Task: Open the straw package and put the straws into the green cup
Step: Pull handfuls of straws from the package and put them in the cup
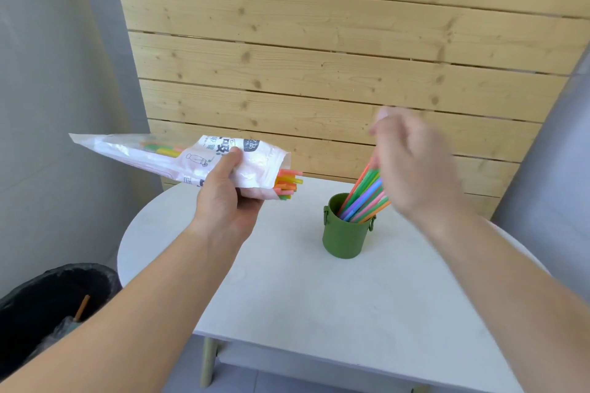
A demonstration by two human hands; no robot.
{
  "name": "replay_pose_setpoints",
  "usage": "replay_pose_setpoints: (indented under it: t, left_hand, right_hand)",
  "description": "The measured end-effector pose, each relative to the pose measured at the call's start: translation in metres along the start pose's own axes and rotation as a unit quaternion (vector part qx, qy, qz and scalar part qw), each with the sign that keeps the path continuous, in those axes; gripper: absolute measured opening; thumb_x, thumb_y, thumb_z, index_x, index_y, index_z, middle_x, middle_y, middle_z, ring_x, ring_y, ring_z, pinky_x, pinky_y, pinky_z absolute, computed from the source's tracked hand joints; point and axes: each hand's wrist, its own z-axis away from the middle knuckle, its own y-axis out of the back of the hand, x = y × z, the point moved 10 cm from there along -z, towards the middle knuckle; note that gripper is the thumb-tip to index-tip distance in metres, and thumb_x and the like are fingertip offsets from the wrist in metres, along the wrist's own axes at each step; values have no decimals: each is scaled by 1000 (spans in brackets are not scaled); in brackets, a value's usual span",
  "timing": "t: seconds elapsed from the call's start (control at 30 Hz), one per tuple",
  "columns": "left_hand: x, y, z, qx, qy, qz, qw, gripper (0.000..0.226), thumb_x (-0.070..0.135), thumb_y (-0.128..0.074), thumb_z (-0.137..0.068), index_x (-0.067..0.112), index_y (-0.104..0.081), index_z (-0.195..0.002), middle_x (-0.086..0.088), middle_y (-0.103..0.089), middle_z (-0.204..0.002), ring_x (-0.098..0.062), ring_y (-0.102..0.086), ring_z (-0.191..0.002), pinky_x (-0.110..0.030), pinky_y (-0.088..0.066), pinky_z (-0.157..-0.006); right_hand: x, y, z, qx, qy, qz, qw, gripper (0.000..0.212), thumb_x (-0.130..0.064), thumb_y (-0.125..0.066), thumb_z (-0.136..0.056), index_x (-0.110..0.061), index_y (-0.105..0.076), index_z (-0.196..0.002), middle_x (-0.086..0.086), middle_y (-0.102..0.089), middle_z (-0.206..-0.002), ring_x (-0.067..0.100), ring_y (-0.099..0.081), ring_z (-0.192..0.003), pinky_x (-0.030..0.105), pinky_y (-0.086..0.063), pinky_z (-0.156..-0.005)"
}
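Even, soft daylight fills the view, bright and without hard glare. The white table (287, 297) shows only a faint shadow at the base of the green cup (346, 234). The right hand (415, 166) is smeared by motion blur, its fingertips (383, 115) nearly dissolved, and the straws (364, 198) just below those fingers are blurred too. The left hand (226, 195) is sharp, and print on the package (191, 156) under its thumb is crisp. The wooden planks (319, 57) bow near the frame edges from wide-angle distortion

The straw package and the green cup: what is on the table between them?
Nothing: in the head view, only bare white table shows between the straw package and the green cup.
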Motion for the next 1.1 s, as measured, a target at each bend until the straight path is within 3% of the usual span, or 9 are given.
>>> replay_pose_setpoints:
  t: [0.1,0.2,0.37,0.53,0.73,0.87,0.93,1.03,1.1]
  left_hand:
    - [8,-1,4,37,-50,-3,998,45,16,-62,-104,6,-55,-147,-19,-66,-146,-36,-69,-128,-55,-61,-97]
    - [6,-7,14,48,-70,-27,996,45,15,-68,-100,7,-59,-144,-13,-72,-138,-29,-73,-122,-51,-61,-100]
    - [1,-5,20,60,-70,-42,995,43,14,-69,-99,6,-61,-140,-5,-74,-111,-22,-76,-98,-37,-65,-82]
    - [6,5,13,78,-56,-15,995,41,13,-69,-100,6,-60,-140,-12,-75,-126,-37,-72,-123,-67,-58,-97]
    - [1,6,14,92,-45,1,995,44,14,-70,-100,5,-60,-141,-15,-73,-136,-35,-73,-121,-64,-58,-99]
    - [-7,1,16,85,-38,-13,996,42,14,-69,-100,5,-61,-140,-8,-74,-114,-32,-75,-118,-54,-61,-98]
    - [-5,1,15,84,-39,-13,996,42,14,-70,-100,5,-61,-140,-10,-74,-118,-36,-73,-121,-61,-60,-97]
    - [-2,6,13,92,-39,-9,995,43,14,-71,-99,4,-60,-140,-16,-74,-133,-41,-72,-120,-69,-58,-95]
    - [-4,6,13,91,-34,-11,995,42,14,-71,-99,4,-61,-139,-13,-75,-124,-38,-77,-109,-69,-59,-91]
  right_hand:
    - [36,-76,48,-166,-231,-123,951,57,-58,-32,-98,-8,-60,-93,4,-61,-48,14,-47,-36,28,-39,-50]
    - [47,-106,75,-160,-332,-265,891,42,-53,-40,-100,-16,-59,-90,-1,-57,-45,16,-43,-33,20,-30,-39]
    - [43,-112,77,-120,-320,-296,892,28,-31,-51,-99,-11,-60,-81,-5,-51,-45,13,-40,-34,18,-29,-36]
    - [47,-101,70,-89,-304,-315,895,18,-15,-54,-100,-11,-60,-83,-6,-50,-46,8,-37,-34,19,-29,-35]
    - [61,-104,76,-111,-336,-302,885,32,-49,-60,-91,-17,-60,-94,0,-57,-55,17,-46,-37,22,-35,-38]
    - [51,-101,67,-98,-268,-311,907,19,-31,-64,-94,-12,-67,-91,-5,-62,-52,14,-49,-37,22,-37,-36]
    - [53,-95,62,-87,-266,-316,907,17,-24,-63,-94,-10,-66,-86,-2,-62,-53,14,-48,-37,22,-37,-36]
    - [60,-93,63,-83,-292,-336,892,23,-32,-65,-92,-10,-64,-84,4,-62,-57,16,-50,-37,23,-38,-36]
    - [60,-95,65,-93,-291,-334,892,33,-42,-71,-87,-10,-64,-87,2,-65,-57,16,-52,-37,24,-39,-36]
